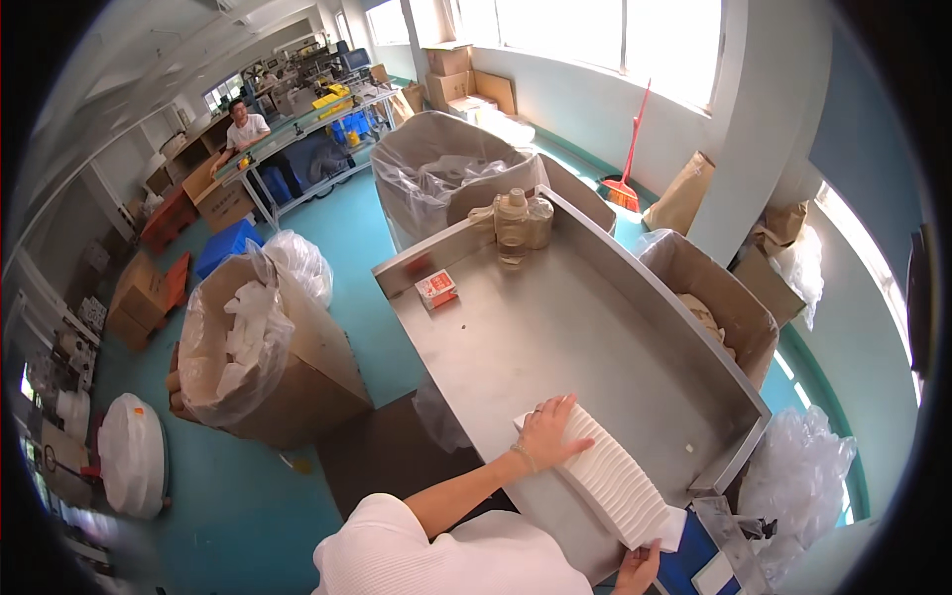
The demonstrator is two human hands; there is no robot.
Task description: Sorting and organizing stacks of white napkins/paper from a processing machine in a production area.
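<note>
A long row of thin white pieces point(615, 476), packed side by side, lies on a metal work table point(555, 337) near its front edge. My left hand point(555, 433) rests on the far end of the row with fingers stretched and thumb apart. At the near right end, my right hand point(638, 570) grips a white piece point(671, 529), its thumb at the edge; the other fingers are partly hidden. What the pieces are made of cannot be told.
A small red and white box point(436, 289) and clear plastic bottles point(513, 223) stand on the table, which has raised metal rims. Bag-lined cartons point(288, 367) surround it. Plastic bags point(798, 476) lie at the right. Another person point(246, 129) is at a far bench.
</note>
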